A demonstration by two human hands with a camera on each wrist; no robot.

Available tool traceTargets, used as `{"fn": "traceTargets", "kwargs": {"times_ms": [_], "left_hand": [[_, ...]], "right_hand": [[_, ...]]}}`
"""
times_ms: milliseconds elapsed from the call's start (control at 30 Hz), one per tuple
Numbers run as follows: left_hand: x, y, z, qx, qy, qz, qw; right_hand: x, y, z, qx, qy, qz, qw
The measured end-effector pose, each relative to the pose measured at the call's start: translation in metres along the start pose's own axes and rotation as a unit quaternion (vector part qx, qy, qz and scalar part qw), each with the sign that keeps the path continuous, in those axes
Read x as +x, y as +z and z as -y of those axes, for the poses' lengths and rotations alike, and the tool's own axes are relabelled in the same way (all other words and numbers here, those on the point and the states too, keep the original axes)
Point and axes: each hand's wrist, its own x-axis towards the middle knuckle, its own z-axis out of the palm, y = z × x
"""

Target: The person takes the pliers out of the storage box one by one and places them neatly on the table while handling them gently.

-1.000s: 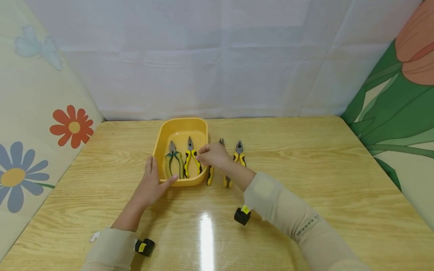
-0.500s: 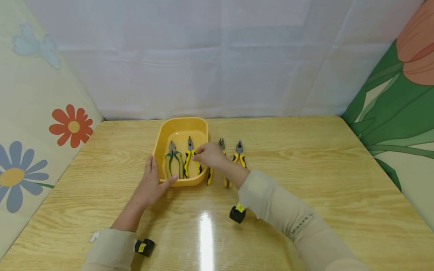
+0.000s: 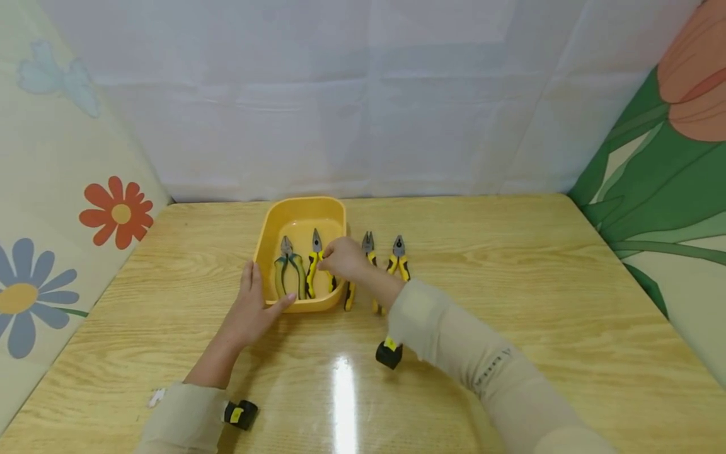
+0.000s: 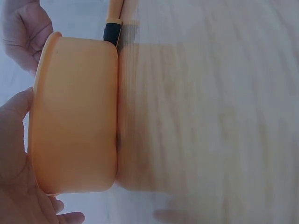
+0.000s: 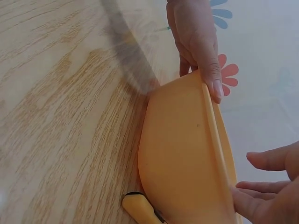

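The yellow tub [image 3: 314,306] stands on the tabletop [image 3: 510,252], its inside out of sight from both wrist views. At its 8 o'clock corner the left hand [image 3: 252,315] has the tub in its grip, thumb over the rim, fingers along the outer wall. At 3 o'clock the right hand [image 3: 347,258] is over the rim, thumb apart from the fingers and nothing in its grip; whether it touches the rim is unclear.

In the tub, green pliers [image 3: 288,253] lie toward 8 o'clock. Nose pliers [image 3: 312,266] lie toward 4, one handle partly covered by the right hand. Outside, toward 3 o'clock, are inner pliers [image 3: 368,241], their middle hidden behind the right wrist, then outer pliers [image 3: 399,249], handles partly behind the forearm and sleeve [image 3: 471,347]. A white scrap [image 3: 157,397] beside the left sleeve [image 3: 184,416] is too small to identify.
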Motion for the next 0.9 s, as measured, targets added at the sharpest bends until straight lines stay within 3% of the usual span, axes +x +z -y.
{"fn": "traceTargets", "kwargs": {"times_ms": [233, 567, 900], "left_hand": [[0.0, 0.001, 0.001, -0.001, -0.005, 0.001, 1.0], [0.0, 0.001, 0.001, 0.001, 0.001, 0.001, 1.0], [0.0, 0.001, 0.001, 0.004, 0.004, -0.004, 1.0]], "right_hand": [[0.0, 0.007, 0.005, -0.069, -0.017, -0.001, 0.9975], [0.003, 0.015, 0.01, -0.124, 0.009, 0.017, 0.9921], [0.006, 0.022, 0.013, -0.197, -0.02, 0.021, 0.9801]]}}
